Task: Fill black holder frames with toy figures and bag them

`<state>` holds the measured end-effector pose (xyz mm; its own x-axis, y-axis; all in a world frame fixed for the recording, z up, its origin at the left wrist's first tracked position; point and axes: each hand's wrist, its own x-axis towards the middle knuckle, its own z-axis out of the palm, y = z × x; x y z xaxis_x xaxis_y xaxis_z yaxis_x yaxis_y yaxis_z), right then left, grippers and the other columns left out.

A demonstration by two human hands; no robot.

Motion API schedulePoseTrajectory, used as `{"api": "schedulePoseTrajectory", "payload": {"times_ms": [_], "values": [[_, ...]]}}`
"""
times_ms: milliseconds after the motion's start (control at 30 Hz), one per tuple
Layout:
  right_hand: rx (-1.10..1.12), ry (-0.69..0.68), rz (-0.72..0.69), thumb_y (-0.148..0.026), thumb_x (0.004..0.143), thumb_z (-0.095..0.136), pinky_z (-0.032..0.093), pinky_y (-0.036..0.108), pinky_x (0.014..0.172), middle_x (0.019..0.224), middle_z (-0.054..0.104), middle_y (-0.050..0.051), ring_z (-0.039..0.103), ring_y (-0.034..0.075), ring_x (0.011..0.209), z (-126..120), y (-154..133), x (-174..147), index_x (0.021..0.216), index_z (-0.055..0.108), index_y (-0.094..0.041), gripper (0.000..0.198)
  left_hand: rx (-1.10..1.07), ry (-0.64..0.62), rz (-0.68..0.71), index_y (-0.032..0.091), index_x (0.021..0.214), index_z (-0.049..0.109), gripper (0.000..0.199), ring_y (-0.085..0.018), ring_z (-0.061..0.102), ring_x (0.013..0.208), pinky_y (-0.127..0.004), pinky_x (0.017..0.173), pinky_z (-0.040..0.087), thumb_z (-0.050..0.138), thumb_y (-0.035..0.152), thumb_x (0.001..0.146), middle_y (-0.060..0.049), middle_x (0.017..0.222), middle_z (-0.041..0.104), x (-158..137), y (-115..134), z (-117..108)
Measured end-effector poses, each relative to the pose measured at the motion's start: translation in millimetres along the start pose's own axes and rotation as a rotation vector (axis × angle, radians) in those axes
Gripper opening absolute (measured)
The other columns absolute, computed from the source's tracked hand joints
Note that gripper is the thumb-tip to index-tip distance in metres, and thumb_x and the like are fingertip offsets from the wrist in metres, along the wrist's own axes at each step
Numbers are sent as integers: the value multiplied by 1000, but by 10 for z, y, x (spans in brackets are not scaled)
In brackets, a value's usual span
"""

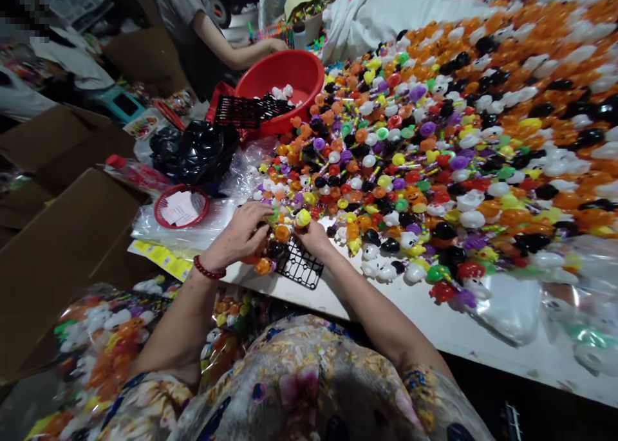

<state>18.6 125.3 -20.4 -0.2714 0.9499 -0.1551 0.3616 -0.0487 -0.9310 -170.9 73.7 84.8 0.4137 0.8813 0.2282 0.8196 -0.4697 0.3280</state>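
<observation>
While pinching a yellow-topped toy (302, 219) in the right hand (313, 237), by the far end of a black grid (302, 266) on the table (386, 302), have the left hand (245, 230) curled beside orange toys (263, 265) at the grid's left edge; cannot tell whether closed on anything; see, beyond and to the right, a broad heap of colourful toys (398, 159); to the left, a red basket (205, 215) with paper slips (182, 207); farther back, a red basin (311, 74) with white pieces (282, 92).

Both forearms (181, 322) forward, fingers (257, 211) bent.
</observation>
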Motion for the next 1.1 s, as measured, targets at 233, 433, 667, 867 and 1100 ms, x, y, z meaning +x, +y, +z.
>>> {"api": "schedulePoseTrajectory", "payload": {"times_ms": [233,433,667,867,1100], "values": [[-157,-74,-64,-17,82,60,50,33,77,90,72,6,65,23,85,-43,-37,-5,90,65,-18,10,26,21,90,20,108,65,21,-25,53,114,-47,100,44,51,27,93,-9,119,63,2,-160,19],[-176,-108,-104,-18,83,60,49,29,75,88,71,4,64,21,83,-56,47,10,90,64,-19,8,-40,47,126,22,104,66,16,-23,54,114,-45,97,47,56,26,93,-10,122,62,38,-197,19],[-146,-117,-161,-18,82,58,49,30,77,87,71,4,63,20,81,-70,145,15,88,66,-19,10,-92,23,144,25,111,65,21,-23,53,118,-47,99,46,60,22,91,-9,128,59,99,-238,52],[98,-81,-102,-28,81,62,51,30,77,84,71,1,63,18,79,3,227,23,88,66,-19,13,-88,-43,122,22,99,66,13,-23,54,117,-46,99,47,57,19,91,-9,124,60,167,-218,64],[313,-34,54,-41,75,69,48,26,62,70,66,-1,58,14,63,-32,159,-4,81,63,-18,25,-98,-89,60,20,102,64,15,-25,52,121,-48,103,46,56,28,92,-12,128,57,201,-161,18]]}}
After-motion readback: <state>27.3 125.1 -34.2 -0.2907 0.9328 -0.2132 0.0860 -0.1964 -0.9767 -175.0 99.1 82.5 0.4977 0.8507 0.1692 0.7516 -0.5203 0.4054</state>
